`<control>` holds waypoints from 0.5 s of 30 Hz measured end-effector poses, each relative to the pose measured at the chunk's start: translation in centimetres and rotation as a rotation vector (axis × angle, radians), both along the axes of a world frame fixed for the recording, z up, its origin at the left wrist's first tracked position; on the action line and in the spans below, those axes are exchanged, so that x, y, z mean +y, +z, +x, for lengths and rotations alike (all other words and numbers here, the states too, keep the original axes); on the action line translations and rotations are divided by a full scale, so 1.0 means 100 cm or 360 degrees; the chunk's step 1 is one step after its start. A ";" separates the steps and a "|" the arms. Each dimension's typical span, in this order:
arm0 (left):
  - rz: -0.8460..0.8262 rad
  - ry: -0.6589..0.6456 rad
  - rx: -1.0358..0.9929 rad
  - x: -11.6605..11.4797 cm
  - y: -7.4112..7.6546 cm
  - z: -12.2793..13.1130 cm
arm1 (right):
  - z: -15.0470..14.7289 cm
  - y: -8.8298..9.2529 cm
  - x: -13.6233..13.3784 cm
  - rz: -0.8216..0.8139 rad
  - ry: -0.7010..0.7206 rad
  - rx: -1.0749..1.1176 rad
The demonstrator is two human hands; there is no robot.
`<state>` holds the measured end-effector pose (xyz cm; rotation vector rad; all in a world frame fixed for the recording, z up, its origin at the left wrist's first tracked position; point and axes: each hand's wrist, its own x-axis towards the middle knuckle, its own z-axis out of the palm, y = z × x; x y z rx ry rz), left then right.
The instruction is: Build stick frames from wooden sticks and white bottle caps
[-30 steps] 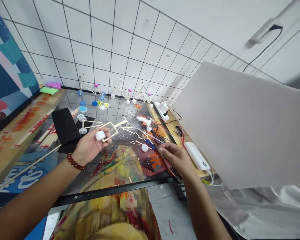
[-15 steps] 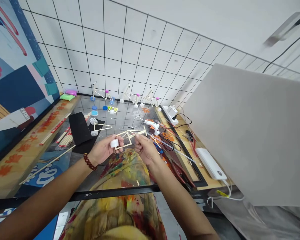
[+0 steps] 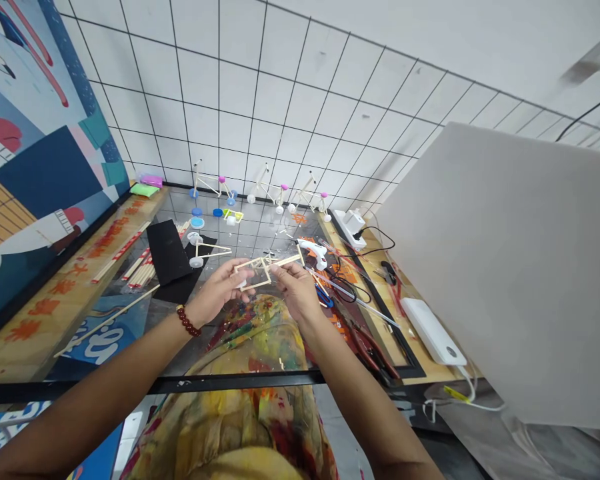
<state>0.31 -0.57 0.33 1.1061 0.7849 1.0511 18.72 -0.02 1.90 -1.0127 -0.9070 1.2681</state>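
Observation:
A small frame of pale wooden sticks (image 3: 257, 287) is held between both hands above the near middle of the table. My left hand (image 3: 219, 291), with a beaded bracelet on its wrist, grips the frame's left end, fingers closed around it. A white round piece shows only in part by those fingers. My right hand (image 3: 297, 288) pinches the frame near its middle, and a stick end reaches up past the fingers. Just behind my left hand lies a stick triangle with white wheels (image 3: 196, 262).
Small stick tricycles (image 3: 207, 183) stand along the back edge. A white glue gun (image 3: 314, 252), blue scissors (image 3: 324, 297) and red-handled pliers (image 3: 367, 347) lie right. Black sheets (image 3: 169, 252) and stick bundles (image 3: 141, 268) are left. A white power bank (image 3: 433, 331) sits far right.
The stick frame has been turned in the hands, and its white round piece is now mostly covered by my left fingers. The whole view has shifted slightly.

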 end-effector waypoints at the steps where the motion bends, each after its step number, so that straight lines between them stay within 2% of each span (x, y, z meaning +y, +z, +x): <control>1: 0.0147 0.0099 0.0196 0.000 -0.001 0.000 | -0.001 -0.001 0.001 0.0008 -0.0012 0.0007; 4: 0.0708 0.0415 0.0846 -0.001 -0.002 0.000 | -0.004 -0.004 0.004 0.0020 -0.0011 0.0012; 7: 0.1092 0.0608 0.1203 0.000 -0.004 -0.004 | -0.009 -0.008 0.007 0.0019 0.0015 0.0015; 15: 0.1263 0.0690 0.1623 -0.003 -0.009 -0.004 | -0.020 -0.012 0.012 0.0069 0.0099 -0.0069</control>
